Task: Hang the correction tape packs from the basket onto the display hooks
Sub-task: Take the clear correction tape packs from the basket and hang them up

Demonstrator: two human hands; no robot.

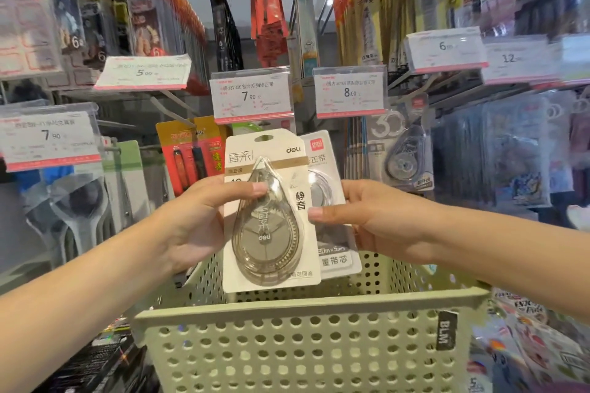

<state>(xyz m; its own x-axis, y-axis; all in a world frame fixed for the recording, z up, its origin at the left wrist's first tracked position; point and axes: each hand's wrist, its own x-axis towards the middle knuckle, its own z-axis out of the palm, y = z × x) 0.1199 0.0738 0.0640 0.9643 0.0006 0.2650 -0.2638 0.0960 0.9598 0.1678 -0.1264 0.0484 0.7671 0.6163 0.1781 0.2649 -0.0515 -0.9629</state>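
Pale green plastic basket [306,322] is sitting below both hands, its inside hidden by the near wall, so I cannot tell how many packs are waiting there. Left hand [194,223] is pinching a correction tape pack [271,210] by its left edge, thumb across the blister. Right hand [373,220] is pinching a second pack [332,201], tucked partly behind the first. Both packs are hovering above the basket, just under the price tags [252,96]. Neither is hooked yet, I judge; the hook tips themselves are hard to make out.
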